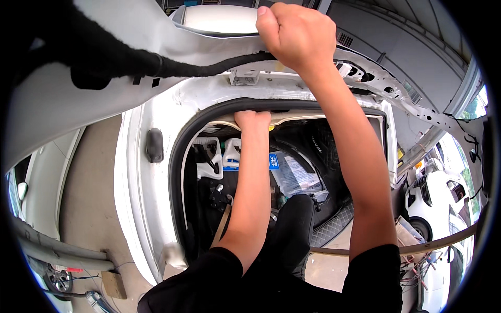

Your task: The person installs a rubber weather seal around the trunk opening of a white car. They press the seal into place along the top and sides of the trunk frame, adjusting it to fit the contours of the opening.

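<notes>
My left hand (253, 119) reaches into the open boot of a white car, its fingers curled over the edge of a beige trim panel (302, 117) just inside the far side. The fingertips are hidden. My right hand (299, 37) is raised in a fist against the raised boot lid (209, 47). A black wrapped wiring harness (201, 69) runs along the lid and meets the underside of this fist. What lies inside the fist is hidden. A black rubber seal (176, 156) borders the boot opening below both hands.
White plastic jugs (207, 168), a blue plate (273, 161) and papers in a clear sleeve (298, 176) lie in the boot. My dark-trousered knee (292, 224) leans in over them. A curved strip (438, 244) crosses at right. Another white car (438, 195) stands beyond.
</notes>
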`<control>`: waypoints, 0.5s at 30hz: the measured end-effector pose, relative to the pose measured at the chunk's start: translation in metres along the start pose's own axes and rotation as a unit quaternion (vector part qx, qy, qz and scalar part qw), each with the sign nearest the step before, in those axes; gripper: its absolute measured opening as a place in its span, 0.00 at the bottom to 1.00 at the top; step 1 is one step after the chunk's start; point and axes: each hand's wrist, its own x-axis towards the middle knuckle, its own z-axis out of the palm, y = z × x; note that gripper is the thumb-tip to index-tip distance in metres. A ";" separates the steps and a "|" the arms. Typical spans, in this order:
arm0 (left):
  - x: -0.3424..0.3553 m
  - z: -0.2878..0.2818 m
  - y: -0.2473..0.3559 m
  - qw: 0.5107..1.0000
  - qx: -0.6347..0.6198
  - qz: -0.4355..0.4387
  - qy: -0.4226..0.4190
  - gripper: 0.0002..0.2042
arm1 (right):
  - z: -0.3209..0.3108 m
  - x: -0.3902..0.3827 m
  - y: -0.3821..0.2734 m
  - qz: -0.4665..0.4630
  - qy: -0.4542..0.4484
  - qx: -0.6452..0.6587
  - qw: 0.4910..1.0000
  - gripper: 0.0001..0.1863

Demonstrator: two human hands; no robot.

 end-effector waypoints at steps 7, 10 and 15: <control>0.001 0.001 0.001 0.997 -0.020 -0.005 -0.076 0.19 | 0.000 0.002 -0.002 0.008 -0.009 0.001 1.000 0.18; 0.000 0.000 0.002 0.994 -0.034 -0.009 -0.099 0.19 | 0.001 0.001 -0.003 0.010 -0.013 -0.003 1.000 0.18; -0.006 0.008 0.000 0.995 -0.039 -0.004 -0.096 0.19 | -0.010 -0.002 0.022 0.003 -0.041 -0.091 0.995 0.15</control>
